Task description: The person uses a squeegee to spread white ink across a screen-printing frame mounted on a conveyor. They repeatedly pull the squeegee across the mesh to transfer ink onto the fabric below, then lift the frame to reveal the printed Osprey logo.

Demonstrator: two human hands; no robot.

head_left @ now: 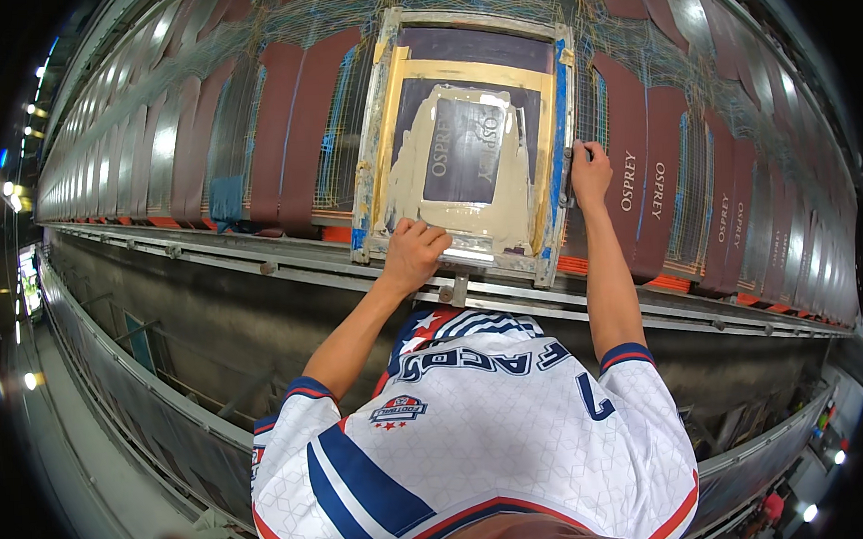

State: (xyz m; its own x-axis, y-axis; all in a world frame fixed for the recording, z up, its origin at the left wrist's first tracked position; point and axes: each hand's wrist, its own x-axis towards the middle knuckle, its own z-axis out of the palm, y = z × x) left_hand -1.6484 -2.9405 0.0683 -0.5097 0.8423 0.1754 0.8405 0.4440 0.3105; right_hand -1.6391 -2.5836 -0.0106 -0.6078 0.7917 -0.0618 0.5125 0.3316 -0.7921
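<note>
A screen printing frame (377, 129) lies over the long table, its rails patched with yellow and blue tape. Cream-coloured ink (414, 166) surrounds a dark rectangle of mesh (462, 188) with lettering in it. My left hand (417, 256) is closed at the near rail, fingers curled; a pale shiny strip (469, 255) shows beside it, and whether the hand also holds that strip is hidden. At the frame's right side, my right hand (591, 174) is closed around a dark fitting on the rail (569, 177).
Maroon cut panels (275, 132) line the table in rows; those to the right (642, 181) carry pale lettering. A metal rail (623, 310) with a bracket (459, 289) runs along the near edge. A teal cloth (227, 201) hangs at the left. Far lower right, a person in red (772, 507) is visible.
</note>
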